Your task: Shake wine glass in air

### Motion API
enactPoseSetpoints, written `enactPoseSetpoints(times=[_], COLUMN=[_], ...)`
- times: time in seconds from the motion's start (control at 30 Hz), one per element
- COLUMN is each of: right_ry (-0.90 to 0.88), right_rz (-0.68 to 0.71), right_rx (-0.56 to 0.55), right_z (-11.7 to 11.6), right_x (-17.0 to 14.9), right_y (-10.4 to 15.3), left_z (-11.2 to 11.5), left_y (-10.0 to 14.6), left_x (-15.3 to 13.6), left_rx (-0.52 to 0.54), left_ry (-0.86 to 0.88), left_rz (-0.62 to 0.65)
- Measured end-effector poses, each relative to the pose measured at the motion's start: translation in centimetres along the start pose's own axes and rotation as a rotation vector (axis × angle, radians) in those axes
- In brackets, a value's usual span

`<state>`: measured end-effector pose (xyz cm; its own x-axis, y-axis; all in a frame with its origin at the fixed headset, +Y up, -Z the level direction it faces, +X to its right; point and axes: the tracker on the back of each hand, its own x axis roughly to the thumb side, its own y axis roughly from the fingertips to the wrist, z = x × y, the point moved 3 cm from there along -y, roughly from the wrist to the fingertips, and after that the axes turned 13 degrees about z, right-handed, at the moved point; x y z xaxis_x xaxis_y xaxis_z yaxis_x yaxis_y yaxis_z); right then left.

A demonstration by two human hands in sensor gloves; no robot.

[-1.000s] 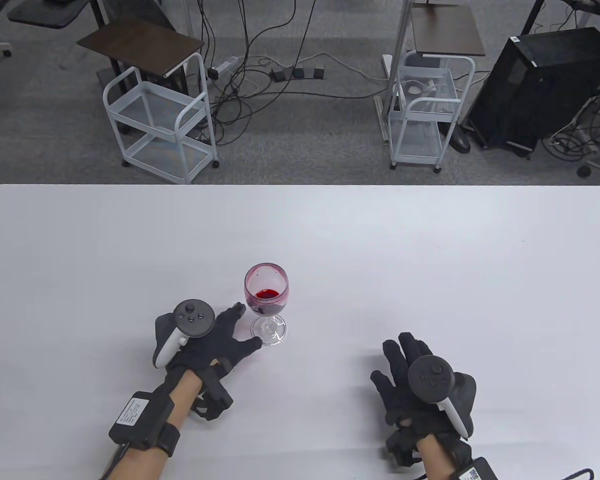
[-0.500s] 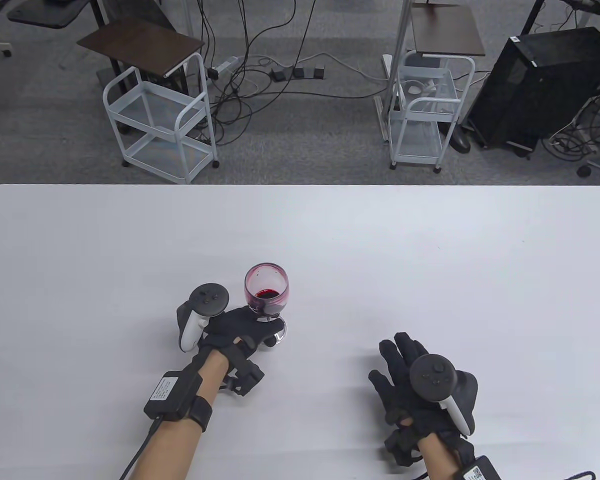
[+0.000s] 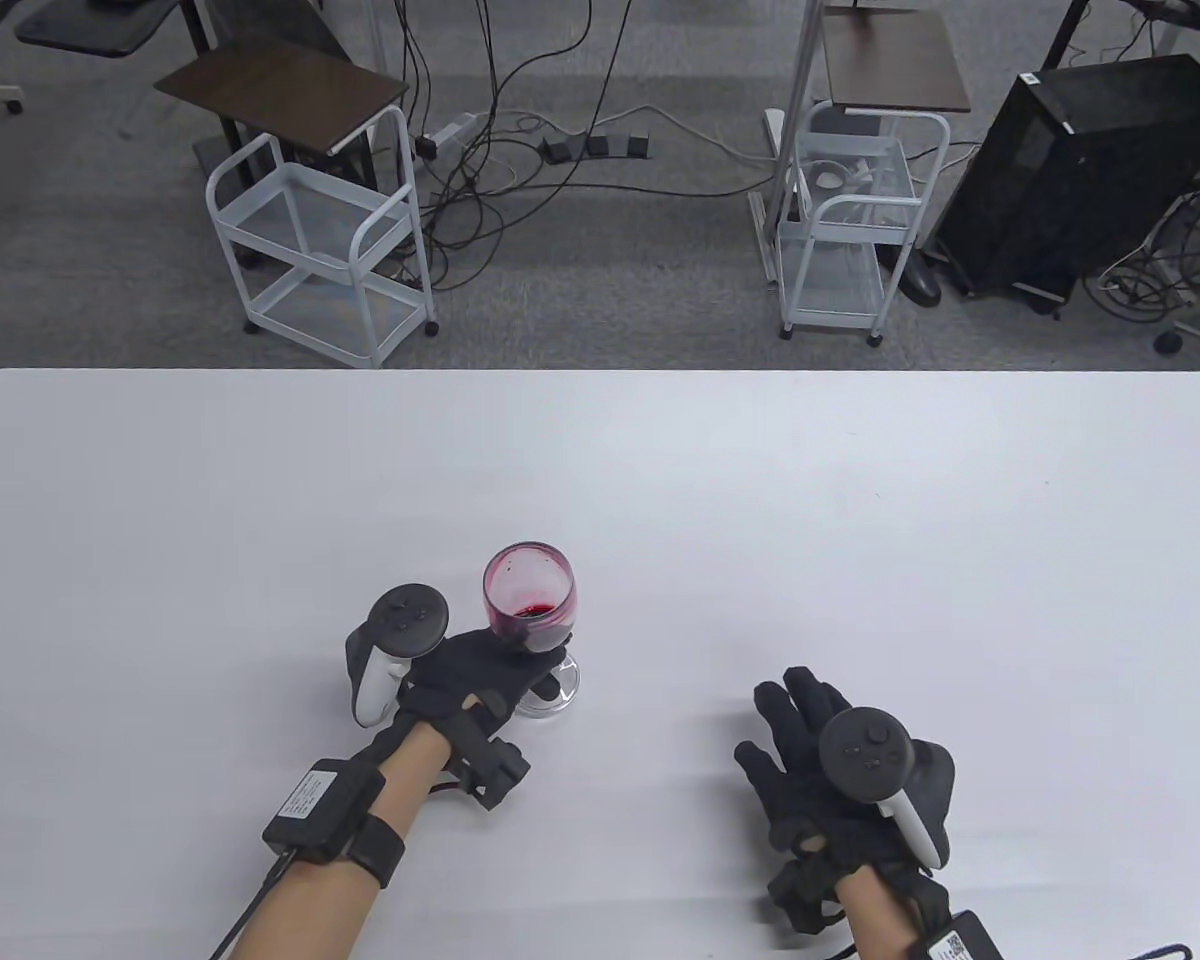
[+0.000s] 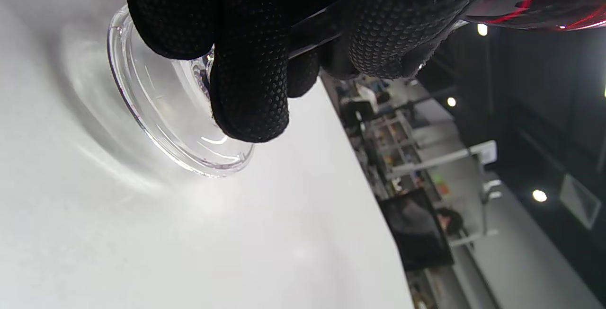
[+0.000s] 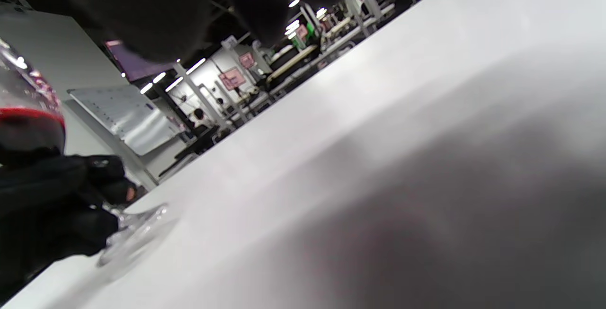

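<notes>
- Fingers (image 4: 251, 86) of my gloved left hand (image 3: 475, 670) now clench the stem of the clear, red-stained wine glass (image 3: 530, 610), which has tilted and is starting to lift.
- My right hand (image 3: 830, 790) rests open-fingered on the white table (image 3: 860, 500), so I judge shaking comes next.

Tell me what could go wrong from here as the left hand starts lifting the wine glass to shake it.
1. The left hand holds the wine glass low at the stem, under the bowl; top-heavy, it could tilt or slip in that grip.
2. Red liquid sits in the open bowl; hard shaking may splash the white table.
3. The right hand rests apart, offering no support.
</notes>
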<state>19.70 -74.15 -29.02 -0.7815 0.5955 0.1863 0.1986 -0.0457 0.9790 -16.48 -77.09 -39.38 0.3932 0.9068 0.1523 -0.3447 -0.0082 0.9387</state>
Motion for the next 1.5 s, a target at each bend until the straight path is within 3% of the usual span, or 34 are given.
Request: enactPoseSetpoints(times=[0.1, 0.27, 0.37, 0.5, 0.63, 0.73, 0.87, 0.97, 1.1, 1.23, 1.37, 1.5], right_ry=[0.002, -0.007, 0.0, -0.008, -0.002, -0.005, -0.003, -0.003, 0.023, 0.027, 0.033, 0.024], right_rz=[-0.006, -0.001, -0.005, 0.001, -0.007, -0.003, -0.007, 0.003, 0.005, 0.017, 0.012, 0.011], right_rx=[0.005, 0.012, 0.018, 0.006, 0.019, 0.01, 0.015, 0.005, 0.007, 0.001, 0.002, 0.009], right_z=[0.0, -0.2, -0.3, -0.1, -0.3, -0.2, -0.2, -0.1, -0.2, -0.1, -0.1, -0.2], right_x=[-0.1, -0.1, -0.1, -0.1, -0.2, -0.2, -0.2, -0.1, 0.1, 0.3, 0.3, 0.3], right_y=[0.1, -0.1, 0.0, 0.1, 0.1, 0.1, 0.1, 0.1, 0.0, 0.1, 0.2, 0.0], left_z=[-1.2, -1.1, -2.4, -1.8, -2.7, -1.9, -3.1, -2.7, -3.8, -2.5, -3.5, -2.9], left_y=[0.1, 0.8, 0.7, 1.1, 1.1, 1.3, 1.2, 1.4, 1.3, 1.5, 1.5, 1.7], left_x=[0.2, 0.8, 0.5, 0.8, 0.6, 0.6, 0.1, 0.5, 0.5, 0.6, 0.1, 0.6], left_rx=[0.041, 0.022, 0.081, 0.044, 0.088, 0.029, 0.096, 0.062, 0.115, 0.034, 0.092, 0.044], left_ry=[-0.061, -0.016, -0.081, -0.027, -0.058, -0.031, -0.05, -0.01, -0.054, -0.012, -0.035, -0.028], left_rz=[-0.002, 0.015, -0.011, 0.018, -0.008, 0.012, -0.02, 0.007, -0.016, 0.003, -0.029, -0.009])
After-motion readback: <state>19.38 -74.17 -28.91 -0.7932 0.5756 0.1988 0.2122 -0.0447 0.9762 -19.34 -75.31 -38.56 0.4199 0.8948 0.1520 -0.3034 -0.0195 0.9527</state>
